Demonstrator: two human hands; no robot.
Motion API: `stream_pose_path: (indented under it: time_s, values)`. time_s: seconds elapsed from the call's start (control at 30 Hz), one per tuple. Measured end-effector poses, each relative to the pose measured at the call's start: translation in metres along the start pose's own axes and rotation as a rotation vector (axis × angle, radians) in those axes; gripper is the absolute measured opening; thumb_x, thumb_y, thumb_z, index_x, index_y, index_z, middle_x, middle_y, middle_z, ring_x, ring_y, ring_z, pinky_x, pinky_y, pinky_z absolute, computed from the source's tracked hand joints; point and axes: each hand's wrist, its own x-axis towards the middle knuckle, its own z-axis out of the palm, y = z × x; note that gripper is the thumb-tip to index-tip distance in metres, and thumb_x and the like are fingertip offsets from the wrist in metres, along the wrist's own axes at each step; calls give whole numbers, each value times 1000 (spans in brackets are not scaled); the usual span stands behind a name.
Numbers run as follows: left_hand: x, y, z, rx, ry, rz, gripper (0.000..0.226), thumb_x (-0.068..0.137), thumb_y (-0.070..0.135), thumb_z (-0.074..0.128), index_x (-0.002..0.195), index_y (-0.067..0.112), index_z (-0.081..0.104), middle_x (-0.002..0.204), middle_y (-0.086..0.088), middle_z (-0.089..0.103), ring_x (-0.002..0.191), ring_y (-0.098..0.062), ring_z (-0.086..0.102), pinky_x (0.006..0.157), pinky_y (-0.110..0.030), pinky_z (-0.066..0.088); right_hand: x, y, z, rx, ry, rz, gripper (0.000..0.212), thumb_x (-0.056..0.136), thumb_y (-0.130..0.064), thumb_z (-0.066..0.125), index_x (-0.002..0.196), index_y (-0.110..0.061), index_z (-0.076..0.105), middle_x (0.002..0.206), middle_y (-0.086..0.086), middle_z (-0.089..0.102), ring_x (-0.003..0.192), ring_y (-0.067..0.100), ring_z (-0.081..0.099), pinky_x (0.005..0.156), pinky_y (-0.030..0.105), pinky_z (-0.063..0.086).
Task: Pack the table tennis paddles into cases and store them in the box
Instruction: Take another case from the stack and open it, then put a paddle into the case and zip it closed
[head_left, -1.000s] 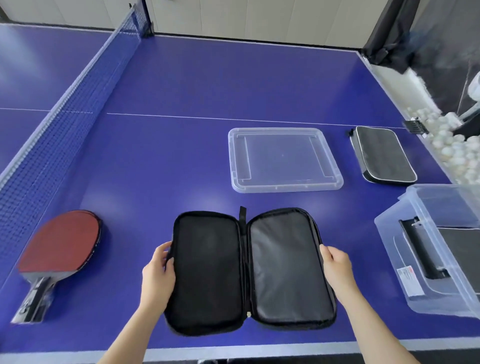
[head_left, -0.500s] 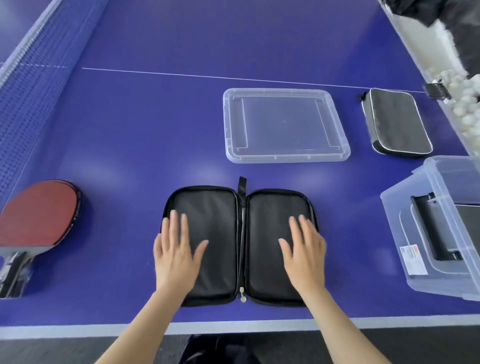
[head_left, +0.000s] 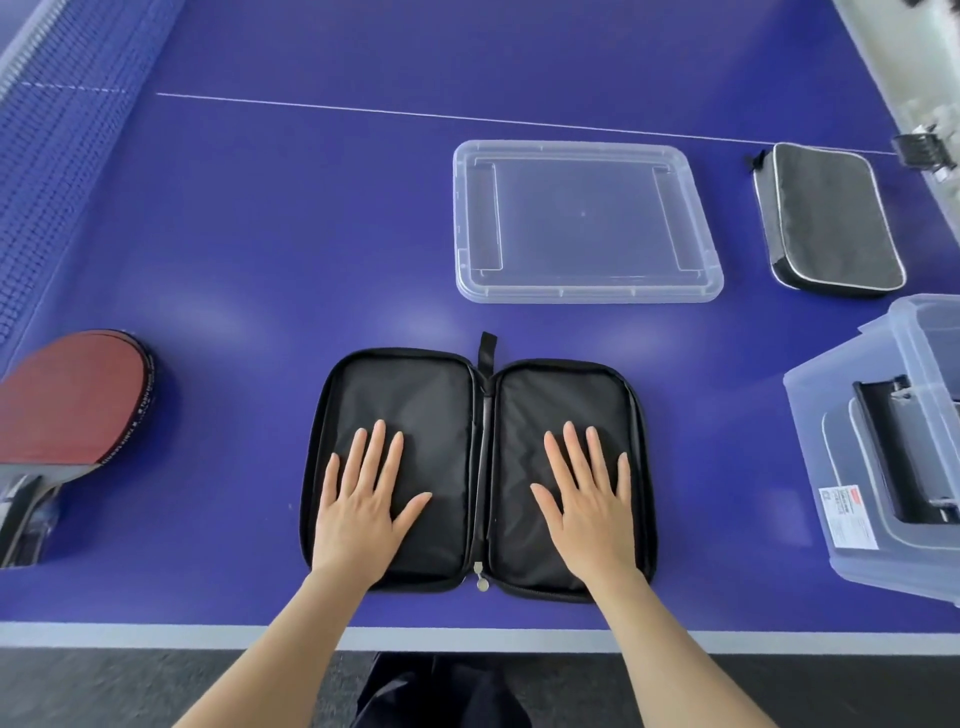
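A black paddle case (head_left: 441, 405) lies unzipped and spread flat near the front edge of the blue table. My left hand (head_left: 363, 499) presses flat on its left half, and my right hand (head_left: 587, 499) presses flat on its right half, fingers straight. A red paddle (head_left: 67, 400) lies at the far left, its handle partly cut off by the frame. A second black case (head_left: 826, 218), zipped, lies at the back right. The clear storage box (head_left: 810, 441) stands at the right edge with a dark case inside.
The clear box lid (head_left: 582, 218) lies upside down behind the open case. The net (head_left: 62, 130) runs along the left side. A trough of white balls (head_left: 919, 93) borders the far right. The table's front edge (head_left: 467, 636) is just below my wrists.
My hands left the case's outer edges and now press flat on its two halves. The view has tilted downward and closer.
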Motion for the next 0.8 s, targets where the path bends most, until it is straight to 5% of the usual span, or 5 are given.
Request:
stream_pose_path:
  time_s: [0.3,0.47,0.57,0.67,0.8]
  values:
    - [2,5,-12,-43,-133,-39,79,93,67,4,148,16,30,155,-7,31,142,-25,28,112,-45,29,1,-4,-11,17,-102,19,66,96,-58,5,149,-23,26,155,4,29,143,27,24,110,56,22]
    - [3,4,-43,-83,-97,4,114,68,73,-34,152,18,21,159,-2,11,147,-22,16,116,-40,22,1,-20,-30,103,-51,35,78,94,-59,-3,147,-12,30,153,11,33,141,28,30,110,52,30]
    - [-5,-11,-64,-185,25,-38,77,93,63,12,139,13,49,146,-5,45,130,-24,50,103,-39,43,7,-44,-44,237,-18,0,77,93,-59,2,150,-10,20,155,10,26,146,24,20,117,44,21]
    - [-14,-46,-75,-345,110,-143,57,98,45,42,146,16,37,152,0,35,139,-20,36,111,-35,32,15,-73,-60,382,22,-37,63,98,-42,38,150,-10,21,154,9,30,144,24,23,117,37,22]
    - [-22,-116,-90,-470,269,-312,51,95,29,54,141,8,44,143,-4,46,131,-25,42,104,-40,38,27,-124,-74,490,31,-76,59,97,-36,45,148,-11,26,146,3,40,137,19,33,112,31,26]
